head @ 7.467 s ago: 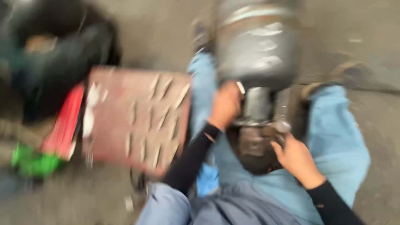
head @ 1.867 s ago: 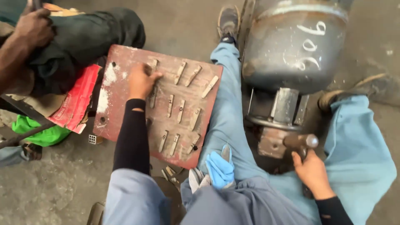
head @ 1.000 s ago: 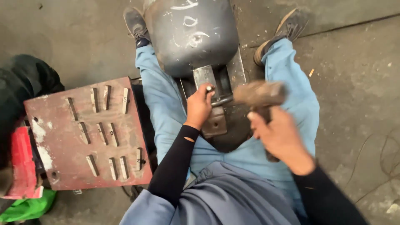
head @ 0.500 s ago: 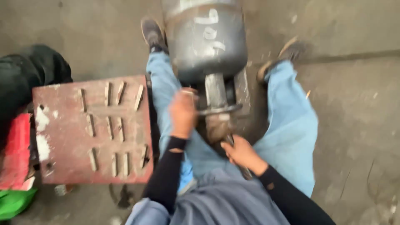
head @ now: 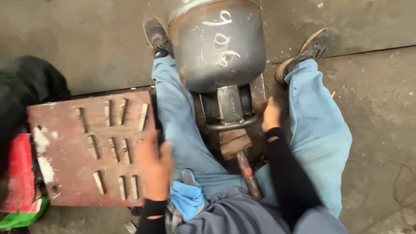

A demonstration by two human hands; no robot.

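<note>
Over the red plate [head: 65,147] now, left hand [head: 154,167]; hammer [head: 236,147] released.

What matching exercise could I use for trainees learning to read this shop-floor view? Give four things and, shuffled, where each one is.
Things:
1. Red plate
2. Hammer
3. Left hand
4. Right hand

Places:
A. Lying between the legs, head below the ring at the tank's base
B. On the floor to the person's left, with metal pieces in rows on it
C. At the right side of the tank's base
D. Over the plate's right edge, beside the left thigh

Pairs: 1-B, 2-A, 3-D, 4-C
</note>
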